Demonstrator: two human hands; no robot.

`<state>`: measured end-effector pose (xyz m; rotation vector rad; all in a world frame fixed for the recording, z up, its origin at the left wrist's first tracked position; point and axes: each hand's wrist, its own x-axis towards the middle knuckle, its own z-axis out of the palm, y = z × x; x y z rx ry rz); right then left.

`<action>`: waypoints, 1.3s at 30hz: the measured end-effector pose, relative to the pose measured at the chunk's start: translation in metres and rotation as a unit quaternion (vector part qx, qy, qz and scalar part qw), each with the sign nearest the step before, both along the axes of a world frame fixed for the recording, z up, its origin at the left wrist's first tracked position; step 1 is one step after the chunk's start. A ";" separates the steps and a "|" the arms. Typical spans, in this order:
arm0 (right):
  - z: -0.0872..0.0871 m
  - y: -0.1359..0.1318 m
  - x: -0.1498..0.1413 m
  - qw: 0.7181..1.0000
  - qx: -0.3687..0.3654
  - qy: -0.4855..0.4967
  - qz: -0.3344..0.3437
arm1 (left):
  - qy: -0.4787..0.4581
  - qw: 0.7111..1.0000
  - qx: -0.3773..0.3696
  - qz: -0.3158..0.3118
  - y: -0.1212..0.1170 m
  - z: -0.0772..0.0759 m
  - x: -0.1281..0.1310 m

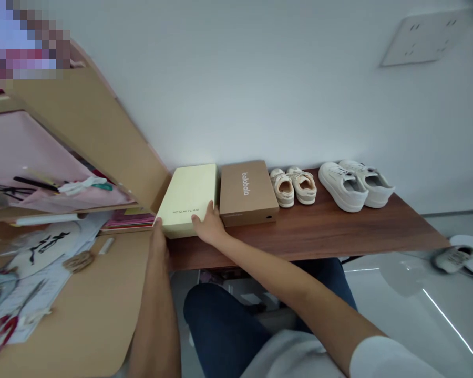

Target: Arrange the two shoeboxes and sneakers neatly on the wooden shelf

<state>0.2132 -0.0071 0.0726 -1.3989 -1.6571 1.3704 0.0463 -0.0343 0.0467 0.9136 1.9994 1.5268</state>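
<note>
Reading left to right from my remote seat:
Paper: calligraphy sheet (43, 247) with black brush characters I can't make out.
Left hand (158, 239): fingers seem pressed to the pale box's near left corner.
Pale yellow box (189, 198): printed "MEIZHIYUAN", lying on the brown shelf (319, 231).
Right hand (208, 223): fingers spread over its near right edge.
Brown box (246, 191): printed "balabala", just beside.

Matt pale-yellow cardboard box (188, 198), matt brown cardboard box (247, 192) beside; smooth dark wood-grain shelf (331, 231); glossy floor (413, 310) at lower right.
</note>
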 end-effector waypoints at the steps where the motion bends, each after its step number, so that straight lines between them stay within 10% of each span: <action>1: -0.007 -0.003 0.002 1.000 -0.001 0.029 -0.010 | -0.023 0.999 0.002 0.023 -0.006 0.012 0.003; 4: -0.025 -0.014 0.002 0.986 -0.058 0.153 -0.014 | 0.129 0.990 0.003 0.048 -0.020 0.058 0.027; 8: -0.038 -0.026 -0.003 0.932 -0.225 0.280 0.033 | 0.463 0.886 -0.003 0.004 -0.020 0.095 0.079; 14: -0.034 -0.042 0.091 0.976 -0.010 0.190 0.109 | 0.625 0.729 -0.019 -0.280 -0.012 0.041 0.087; 18: -0.035 -0.049 0.179 0.979 0.088 0.179 -0.044 | 0.637 0.674 0.013 -0.374 -0.020 -0.004 0.064; 20: -0.039 -0.043 0.205 0.966 0.127 0.160 -0.161 | 0.633 0.681 0.040 -0.367 -0.025 -0.019 0.070; 23: -0.048 -0.020 0.218 0.938 0.159 0.134 -0.279 | 0.587 0.768 0.079 -0.245 -0.025 -0.037 0.103; 27: -0.059 0.017 0.210 0.957 0.100 0.124 -0.242 | 0.453 0.884 0.056 -0.096 -0.007 -0.043 0.163; 30: -0.069 0.020 0.201 0.964 0.062 0.148 -0.210 | 0.372 0.924 0.058 -0.068 0.002 -0.019 0.192; 34: -0.081 -0.009 0.182 0.960 -0.037 0.238 -0.141 | 0.419 0.894 0.119 -0.104 -0.006 0.029 0.222; 39: -0.077 -0.027 0.162 0.991 0.130 0.028 -0.001 | 0.496 0.806 0.111 -0.302 -0.009 0.042 0.269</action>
